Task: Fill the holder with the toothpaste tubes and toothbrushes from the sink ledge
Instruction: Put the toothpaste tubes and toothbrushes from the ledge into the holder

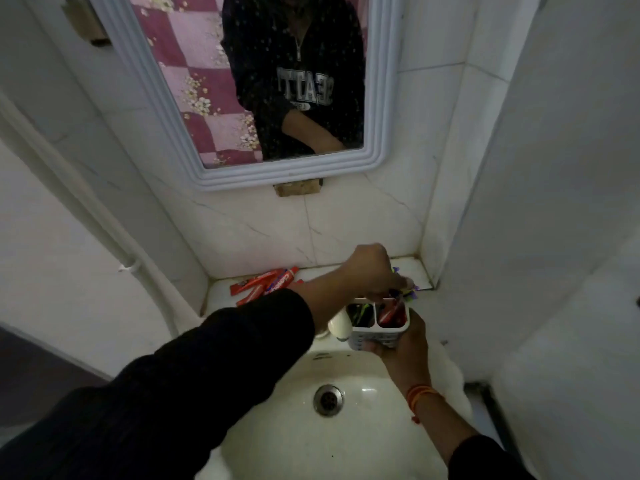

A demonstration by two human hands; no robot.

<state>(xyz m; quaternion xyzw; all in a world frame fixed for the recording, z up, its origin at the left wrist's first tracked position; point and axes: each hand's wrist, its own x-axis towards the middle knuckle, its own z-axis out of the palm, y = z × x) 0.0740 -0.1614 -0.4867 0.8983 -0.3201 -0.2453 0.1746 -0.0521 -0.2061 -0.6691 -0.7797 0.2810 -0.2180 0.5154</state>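
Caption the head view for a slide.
Right hand steadies the holder while left hand loads it; tubes wait.

**Reds and whites at a dim bathroom sink**

Red toothpaste tubes (265, 284) with white lettering lay on the white sink ledge (412, 268). The holder (377, 332) was white, perforated in a grid, with red showing in one compartment. The sink (346, 427) was cream-white. Sleeves were black; an orange-red thread (420, 396) circled one wrist. The mirror (207, 161), framed pale grey-white, reflected a pink-and-maroon checked floral cloth.
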